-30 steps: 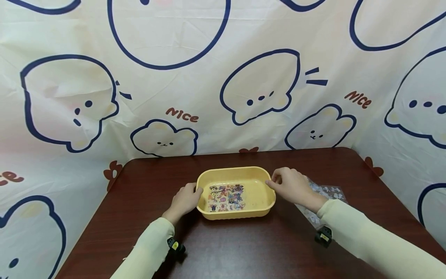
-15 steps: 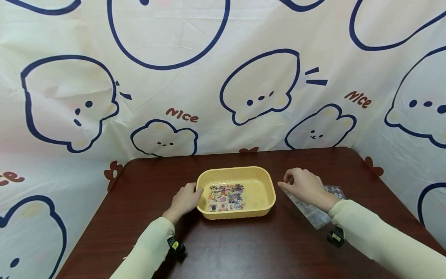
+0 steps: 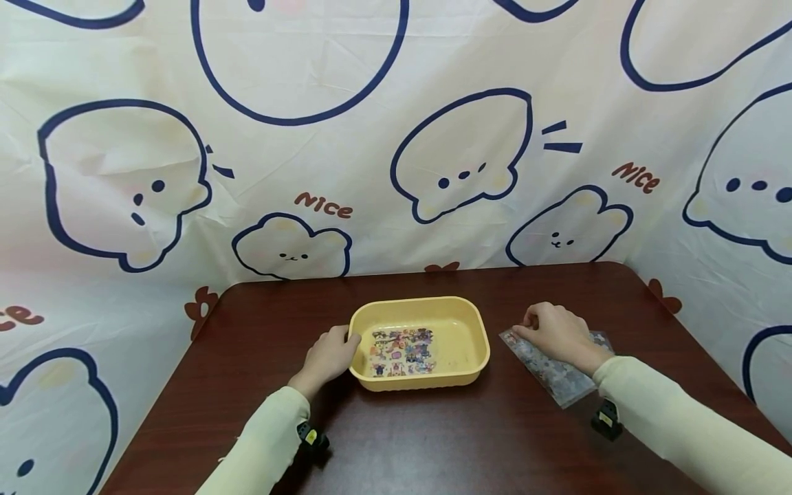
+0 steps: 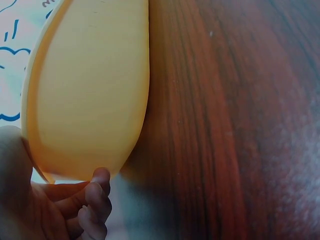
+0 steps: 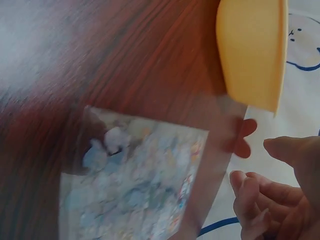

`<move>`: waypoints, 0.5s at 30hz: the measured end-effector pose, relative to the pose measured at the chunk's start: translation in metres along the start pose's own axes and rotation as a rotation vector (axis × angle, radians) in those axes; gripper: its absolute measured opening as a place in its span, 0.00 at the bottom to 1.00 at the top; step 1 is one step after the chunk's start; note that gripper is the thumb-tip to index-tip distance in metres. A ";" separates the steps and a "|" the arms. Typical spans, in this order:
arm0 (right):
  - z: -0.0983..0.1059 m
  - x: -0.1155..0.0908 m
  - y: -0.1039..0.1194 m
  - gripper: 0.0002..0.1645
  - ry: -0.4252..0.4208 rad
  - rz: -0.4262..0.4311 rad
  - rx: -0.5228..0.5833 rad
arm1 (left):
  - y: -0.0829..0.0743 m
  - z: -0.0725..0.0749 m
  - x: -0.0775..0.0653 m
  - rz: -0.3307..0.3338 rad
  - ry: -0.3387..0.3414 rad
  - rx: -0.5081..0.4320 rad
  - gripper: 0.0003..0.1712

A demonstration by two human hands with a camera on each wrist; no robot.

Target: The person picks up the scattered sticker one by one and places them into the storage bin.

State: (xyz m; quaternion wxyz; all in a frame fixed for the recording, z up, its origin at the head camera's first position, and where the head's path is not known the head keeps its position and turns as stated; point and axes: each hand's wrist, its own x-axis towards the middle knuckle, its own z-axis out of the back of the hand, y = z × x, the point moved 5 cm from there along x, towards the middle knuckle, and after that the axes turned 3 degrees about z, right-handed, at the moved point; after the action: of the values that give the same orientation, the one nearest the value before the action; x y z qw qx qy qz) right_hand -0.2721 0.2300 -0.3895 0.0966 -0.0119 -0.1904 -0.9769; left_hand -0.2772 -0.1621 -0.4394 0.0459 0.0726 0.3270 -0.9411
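Observation:
A shallow yellow plastic tray (image 3: pixel 454 340) stands on the table, and a patch of small colourful cartoon stickers (image 3: pixel 402 352) lies on its floor, left of the middle. My left hand (image 3: pixel 328 356) holds the tray's left end, thumb at the rim and fingers curled against the outer wall (image 4: pixel 90 100). Right of the tray is a flat clear packet (image 3: pixel 557 378) with pale and coloured pieces in it. Over its far part hovers my right hand (image 3: pixel 559 333). In the right wrist view the thumb (image 5: pixel 282 150) and fingers are apart, with nothing between them, beside the packet (image 5: pixel 140 175).
The dark brown wooden table (image 3: pixel 408 440) carries the tray and the packet. Behind it and along both sides hangs a white cloth (image 3: pixel 371 158) with cartoon outlines. A black wrist camera (image 3: pixel 312 438) sits on the left cuff.
My right hand has let go of the tray's right rim and moved right, over the packet. The packet has come more into sight. My left hand and the tray have stayed put.

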 end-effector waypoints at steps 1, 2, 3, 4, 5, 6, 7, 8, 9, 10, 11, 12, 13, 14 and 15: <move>-0.001 0.000 -0.002 0.16 0.001 -0.002 0.002 | 0.000 0.000 0.000 0.000 0.000 -0.003 0.19; -0.001 0.000 -0.005 0.15 0.002 -0.004 0.002 | 0.000 0.000 0.000 0.002 0.000 -0.008 0.19; -0.002 0.000 -0.007 0.15 0.004 -0.007 0.000 | 0.000 0.000 0.000 0.000 0.000 -0.010 0.19; -0.002 0.000 -0.008 0.15 0.006 -0.011 -0.002 | 0.000 0.000 0.000 0.000 0.000 -0.011 0.19; -0.003 0.000 -0.010 0.15 0.009 -0.016 -0.004 | 0.000 0.000 0.000 0.001 0.000 -0.011 0.19; -0.003 -0.001 -0.011 0.14 0.012 -0.019 -0.006 | 0.001 0.000 0.001 0.002 0.000 -0.011 0.19; -0.003 -0.001 -0.012 0.14 0.015 -0.021 -0.006 | 0.001 0.000 0.001 0.004 0.000 -0.010 0.19; -0.004 -0.001 -0.013 0.14 0.018 -0.025 -0.006 | 0.001 0.000 0.001 0.006 -0.001 -0.008 0.19; -0.005 -0.002 -0.015 0.14 0.021 -0.028 -0.007 | 0.001 0.000 0.001 0.004 -0.002 -0.003 0.19; -0.005 -0.002 -0.016 0.15 0.023 -0.031 -0.008 | 0.001 0.000 0.001 0.004 -0.004 0.000 0.19; -0.006 -0.002 -0.017 0.15 0.026 -0.033 -0.009 | 0.001 0.000 0.000 0.003 -0.005 0.004 0.19; -0.007 -0.003 -0.019 0.15 0.029 -0.036 -0.010 | 0.001 0.000 0.001 0.002 -0.007 0.006 0.20; -0.007 -0.003 -0.021 0.15 0.034 -0.040 -0.013 | 0.001 0.000 0.001 0.000 -0.008 0.008 0.20; -0.008 -0.004 -0.023 0.15 0.038 -0.042 -0.019 | 0.001 0.000 0.001 -0.003 -0.008 0.009 0.20; -0.009 -0.004 -0.024 0.15 0.043 -0.043 -0.027 | 0.000 -0.001 0.001 -0.006 -0.010 0.010 0.20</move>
State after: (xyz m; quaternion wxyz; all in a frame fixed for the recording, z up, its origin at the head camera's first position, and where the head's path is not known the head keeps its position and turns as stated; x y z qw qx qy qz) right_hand -0.2725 0.2497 -0.4068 0.0793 0.0120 -0.1751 -0.9813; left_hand -0.2777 -0.1619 -0.4402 0.0442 0.0672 0.3222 -0.9432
